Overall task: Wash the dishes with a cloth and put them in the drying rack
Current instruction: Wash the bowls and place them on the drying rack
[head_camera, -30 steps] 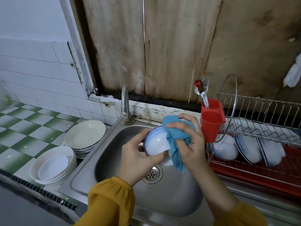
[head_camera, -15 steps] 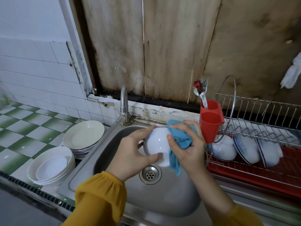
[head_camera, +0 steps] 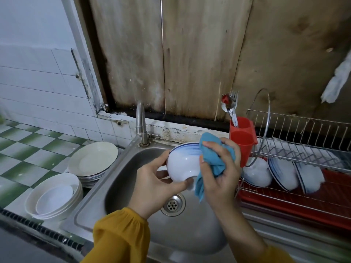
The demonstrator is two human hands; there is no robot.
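Glazed white ceramic with a blue band at the rim: that is the bowl (head_camera: 180, 164) I am watching. It is held in the air over the steel sink (head_camera: 121, 179), tipped on its side, mouth turned up and away, foot toward me. I judge it stiff, fairly light, breakable, and slick if wet, though I can make out no suds or running water from here. A drop onto the steel could chip it. I would take it across the body, one side at the foot ring and the other near the rim, not on the smooth wall alone.

The left hand (head_camera: 152, 186) has it much that way. Its thumb lies along the near underside up to the foot and its fingers curl round the far left wall, a fairly wide clasp that holds the bowl firmly. The right hand (head_camera: 222, 179) is clenched round the blue cloth (head_camera: 214, 160), which is soft and bunched with one tail hanging down. The fingers press it over the rim on the right, and the thumb touches the outer wall just beside it.

At the right the drying rack (head_camera: 296, 149) has racked bowls (head_camera: 258, 173) standing on edge. On the left counter sit stacked plates (head_camera: 93, 160) and white bowls (head_camera: 55, 194).
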